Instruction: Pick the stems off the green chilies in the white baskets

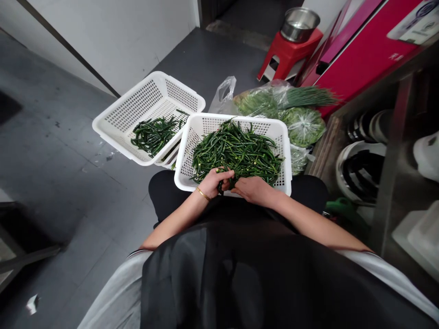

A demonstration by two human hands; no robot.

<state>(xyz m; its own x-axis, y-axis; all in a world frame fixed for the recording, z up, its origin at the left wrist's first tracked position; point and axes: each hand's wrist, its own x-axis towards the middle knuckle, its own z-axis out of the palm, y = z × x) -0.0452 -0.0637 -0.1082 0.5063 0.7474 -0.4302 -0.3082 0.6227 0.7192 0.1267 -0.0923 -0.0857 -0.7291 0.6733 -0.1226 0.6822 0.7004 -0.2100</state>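
A white plastic basket rests on my lap, heaped with long green chili peppers. Over its near edge, my left hand, with a gold bangle at the wrist, is closed around a few green chili peppers. Close beside it, my right hand has its fingers pinched together at those peppers; what lies between its fingertips is hidden. To the left, a second white basket stands tilted, with a smaller pile of green chili peppers in its near right part.
Bagged green vegetables lie beyond the lap basket, at its right. Behind them a metal pot sits on a red stool. A red cabinet and a shelf with containers line the right side. Grey floor extends left.
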